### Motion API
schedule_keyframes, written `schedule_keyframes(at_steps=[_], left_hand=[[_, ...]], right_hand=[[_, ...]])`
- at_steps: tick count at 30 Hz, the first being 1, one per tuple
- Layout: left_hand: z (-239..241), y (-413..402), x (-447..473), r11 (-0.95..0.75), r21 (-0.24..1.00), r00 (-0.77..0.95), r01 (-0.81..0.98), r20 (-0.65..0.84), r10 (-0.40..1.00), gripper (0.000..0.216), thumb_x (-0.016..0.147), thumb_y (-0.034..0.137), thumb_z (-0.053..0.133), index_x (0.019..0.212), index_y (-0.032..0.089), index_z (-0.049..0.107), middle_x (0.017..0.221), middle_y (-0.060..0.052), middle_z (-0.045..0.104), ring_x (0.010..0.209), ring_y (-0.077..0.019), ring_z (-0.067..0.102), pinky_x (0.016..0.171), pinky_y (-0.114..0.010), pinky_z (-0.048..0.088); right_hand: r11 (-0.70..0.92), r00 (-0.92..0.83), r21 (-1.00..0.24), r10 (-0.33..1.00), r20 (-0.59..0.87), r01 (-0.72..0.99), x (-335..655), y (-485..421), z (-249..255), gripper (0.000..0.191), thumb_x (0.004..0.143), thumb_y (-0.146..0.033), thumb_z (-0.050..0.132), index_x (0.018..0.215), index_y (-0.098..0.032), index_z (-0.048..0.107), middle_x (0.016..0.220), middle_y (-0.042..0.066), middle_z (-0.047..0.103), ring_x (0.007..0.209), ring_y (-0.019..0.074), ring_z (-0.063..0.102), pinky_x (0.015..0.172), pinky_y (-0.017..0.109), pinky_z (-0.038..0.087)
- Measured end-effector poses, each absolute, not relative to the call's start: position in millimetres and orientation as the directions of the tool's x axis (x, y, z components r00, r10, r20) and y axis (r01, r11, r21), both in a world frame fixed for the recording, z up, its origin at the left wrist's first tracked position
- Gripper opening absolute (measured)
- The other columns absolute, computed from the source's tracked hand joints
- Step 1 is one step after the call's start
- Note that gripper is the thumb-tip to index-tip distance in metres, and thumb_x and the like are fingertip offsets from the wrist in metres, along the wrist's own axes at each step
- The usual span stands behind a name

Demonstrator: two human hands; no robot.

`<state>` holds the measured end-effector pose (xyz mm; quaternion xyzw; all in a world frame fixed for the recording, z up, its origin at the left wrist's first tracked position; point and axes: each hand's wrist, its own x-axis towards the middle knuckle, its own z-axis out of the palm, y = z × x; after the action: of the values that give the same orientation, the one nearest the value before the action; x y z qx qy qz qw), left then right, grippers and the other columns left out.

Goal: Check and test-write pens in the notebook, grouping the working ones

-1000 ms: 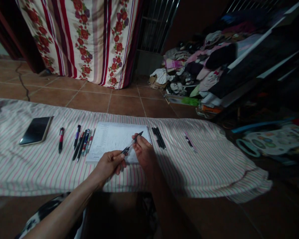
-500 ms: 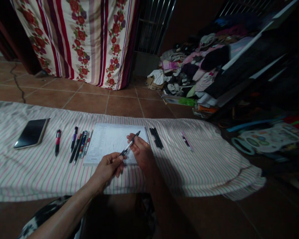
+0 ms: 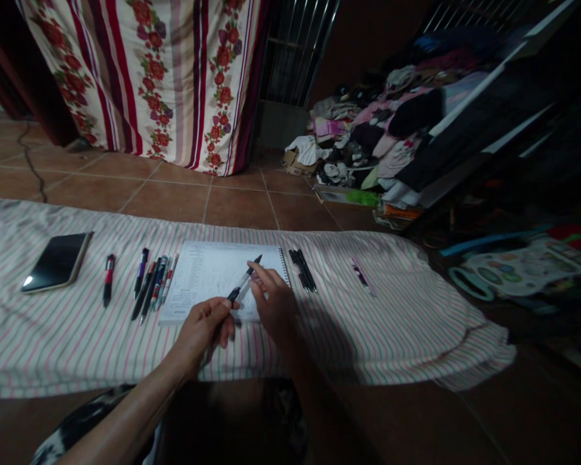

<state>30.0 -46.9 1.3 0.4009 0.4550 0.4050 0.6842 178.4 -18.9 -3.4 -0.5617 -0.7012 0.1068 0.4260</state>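
Observation:
A clear-barrelled pen (image 3: 244, 282) with black ends slants over an open spiral notebook (image 3: 213, 265). My left hand (image 3: 206, 323) pinches its lower black end between thumb and fingers. Close by on the right, my right hand (image 3: 274, 300) has its fingers stretched towards the pen's upper part, thumb apart from them; a fingertip appears to touch the barrel. Left of the notebook lies a row of several pens (image 3: 149, 290), with a red and black pen (image 3: 108, 281) farther left. Several black pens (image 3: 304, 271) lie beside the notebook's spiral edge.
A pink and dark pen (image 3: 362, 276) lies on the striped cloth (image 3: 411, 310) to the right. A tablet or large phone (image 3: 58, 259) rests at the left. Beyond the cloth are a tiled floor (image 3: 169, 194), a floral curtain (image 3: 184, 84) and a heap of clothes (image 3: 368, 135).
The pen and my left hand have shifted slightly left. My right hand has turned, its fingers now reaching across beside the pen's upper part instead of lying palm-up behind it.

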Motion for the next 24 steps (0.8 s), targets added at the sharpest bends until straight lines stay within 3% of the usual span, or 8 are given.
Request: schedule_keyframes(at_steps=[2, 4, 7, 9, 12, 14, 19, 24], left_hand=[[6, -49, 32, 0.305, 0.944, 0.294, -0.129, -0.257, 0.921, 0.036, 0.074, 0.048, 0.058, 0.076, 0.012, 0.059, 0.046, 0.002, 0.053, 0.034, -0.0056, 0.037, 0.04, -0.021, 0.021], [10, -53, 32, 0.221, 0.973, 0.344, -0.07, -0.184, 0.921, 0.041, 0.077, 0.051, 0.052, 0.072, 0.012, 0.061, 0.045, 0.001, 0.053, 0.037, -0.007, 0.039, 0.042, -0.022, 0.025], [15, -58, 29, 0.052, 0.998, 0.446, 0.039, -0.064, 0.893, 0.054, 0.087, 0.051, 0.03, 0.077, 0.012, 0.066, 0.051, -0.003, 0.057, 0.045, -0.0109, 0.047, 0.049, -0.024, 0.035], [15, -62, 28, -0.131, 0.977, 0.504, 0.17, 0.028, 0.863, 0.053, 0.09, 0.045, 0.025, 0.086, 0.014, 0.068, 0.064, -0.006, 0.063, 0.058, -0.0142, 0.055, 0.057, -0.025, 0.041], [9, -71, 29, -0.438, 0.802, 0.56, 0.407, 0.16, 0.813, 0.035, 0.088, 0.034, 0.037, 0.098, 0.017, 0.067, 0.088, -0.009, 0.066, 0.078, -0.019, 0.061, 0.07, -0.029, 0.046], [2, -81, 32, -0.544, 0.668, 0.59, 0.508, 0.19, 0.785, 0.031, 0.086, 0.025, 0.039, 0.1, 0.017, 0.065, 0.102, -0.011, 0.064, 0.085, -0.0209, 0.062, 0.072, -0.032, 0.049], [-11, -108, 37, -0.682, 0.405, 0.646, 0.61, 0.245, 0.723, 0.035, 0.084, 0.016, 0.042, 0.115, 0.011, 0.056, 0.127, -0.016, 0.054, 0.119, -0.0278, 0.047, 0.093, -0.042, 0.047], [-16, -109, 29, -0.671, 0.314, 0.639, 0.671, 0.215, 0.739, 0.036, 0.085, 0.018, 0.042, 0.118, 0.009, 0.053, 0.133, -0.018, 0.047, 0.128, -0.0316, 0.035, 0.097, -0.049, 0.042]], right_hand=[[0.356, -0.08, -0.53, 0.877, 0.474, 0.769, 178, -20, -3, 0.036, 0.084, -0.019, 0.041, 0.116, -0.022, 0.059, 0.084, 0.005, 0.061, 0.077, 0.0172, 0.058, 0.071, 0.027, 0.045], [0.357, -0.085, -0.516, 0.875, 0.477, 0.779, 178, -20, -4, 0.035, 0.086, -0.021, 0.039, 0.112, -0.02, 0.061, 0.083, 0.006, 0.061, 0.077, 0.018, 0.058, 0.07, 0.027, 0.044], [0.361, -0.011, -0.628, 0.872, 0.489, 0.69, 182, -17, -2, 0.034, 0.087, -0.026, 0.04, 0.112, -0.019, 0.062, 0.086, 0.007, 0.063, 0.08, 0.0178, 0.059, 0.072, 0.027, 0.044], [0.302, 0.127, -0.75, 0.882, 0.454, 0.589, 185, -15, 1, 0.033, 0.085, -0.031, 0.045, 0.112, -0.021, 0.061, 0.084, 0.005, 0.065, 0.076, 0.0164, 0.06, 0.068, 0.026, 0.045], [0.151, 0.316, -0.913, 0.907, 0.28, 0.378, 188, -13, 4, 0.036, 0.081, -0.039, 0.05, 0.106, -0.017, 0.063, 0.066, 0.001, 0.064, 0.057, 0.0129, 0.056, 0.054, 0.024, 0.044], [0.098, 0.36, -0.968, 0.916, 0.178, 0.23, 187, -15, 5, 0.039, 0.081, -0.043, 0.049, 0.099, -0.013, 0.065, 0.059, 0.001, 0.062, 0.05, 0.0114, 0.054, 0.049, 0.024, 0.043], [0.083, 0.268, -0.995, 0.959, 0.095, 0.055, 179, -25, 4, 0.036, 0.08, -0.044, 0.051, 0.093, -0.012, 0.063, 0.071, 0.007, 0.068, 0.053, 0.0133, 0.06, 0.049, 0.025, 0.047], [0.088, 0.169, -0.996, 0.981, 0.092, 0.031, 176, -29, -7, 0.026, 0.075, -0.038, 0.06, 0.088, -0.016, 0.06, 0.071, 0.004, 0.068, 0.057, 0.0133, 0.061, 0.051, 0.024, 0.048]])
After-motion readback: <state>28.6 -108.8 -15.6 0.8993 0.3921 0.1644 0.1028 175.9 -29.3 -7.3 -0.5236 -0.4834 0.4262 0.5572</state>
